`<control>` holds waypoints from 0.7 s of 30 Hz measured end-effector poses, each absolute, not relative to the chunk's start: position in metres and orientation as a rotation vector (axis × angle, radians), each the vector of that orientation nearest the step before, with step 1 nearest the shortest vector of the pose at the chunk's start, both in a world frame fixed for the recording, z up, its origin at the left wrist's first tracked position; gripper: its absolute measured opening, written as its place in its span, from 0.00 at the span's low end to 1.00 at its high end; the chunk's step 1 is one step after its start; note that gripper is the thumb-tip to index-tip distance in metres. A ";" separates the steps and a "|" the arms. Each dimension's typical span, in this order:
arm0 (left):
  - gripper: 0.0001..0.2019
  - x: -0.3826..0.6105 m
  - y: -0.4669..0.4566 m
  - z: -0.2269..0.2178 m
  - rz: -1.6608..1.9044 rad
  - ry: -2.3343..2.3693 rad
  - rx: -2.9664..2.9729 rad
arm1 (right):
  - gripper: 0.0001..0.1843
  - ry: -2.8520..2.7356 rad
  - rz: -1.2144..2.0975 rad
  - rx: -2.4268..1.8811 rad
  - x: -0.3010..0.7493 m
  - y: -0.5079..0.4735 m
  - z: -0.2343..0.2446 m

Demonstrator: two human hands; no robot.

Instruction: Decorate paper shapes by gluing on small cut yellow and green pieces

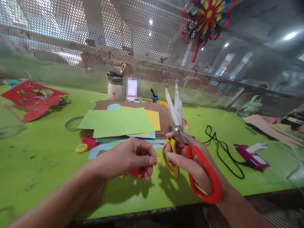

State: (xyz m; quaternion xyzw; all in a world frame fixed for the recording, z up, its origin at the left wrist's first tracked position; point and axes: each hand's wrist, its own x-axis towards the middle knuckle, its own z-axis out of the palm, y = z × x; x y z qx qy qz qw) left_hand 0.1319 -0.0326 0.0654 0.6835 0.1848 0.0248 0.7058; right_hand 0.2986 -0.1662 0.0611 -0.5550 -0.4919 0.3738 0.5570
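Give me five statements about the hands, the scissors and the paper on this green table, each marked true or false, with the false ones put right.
1. The right hand holds the scissors. True.
2. The scissors' blades are pressed shut. False: the blades stand apart.
3. The light green sheet lies above brown sheets. True.
4. Both handle loops are red. False: one is red, the other loop yellow.
5. The left hand is apart from the scissors. True.
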 end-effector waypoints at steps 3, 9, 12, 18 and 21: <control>0.12 0.132 -0.034 0.067 0.041 0.419 1.559 | 0.18 -1.237 0.932 -1.339 0.293 -0.160 0.063; 0.09 0.132 -0.033 0.071 0.014 0.444 1.622 | 0.16 -1.242 0.992 -1.337 0.290 -0.157 0.060; 0.08 0.132 -0.033 0.071 0.017 0.457 1.620 | 0.16 -1.267 1.010 -1.315 0.290 -0.154 0.059; 0.07 0.130 -0.030 0.067 0.028 0.487 1.617 | 0.16 -1.319 0.933 -1.366 0.285 -0.149 0.060; 0.07 0.130 -0.028 0.067 0.012 0.489 1.598 | 0.17 -1.267 0.910 -1.348 0.283 -0.146 0.056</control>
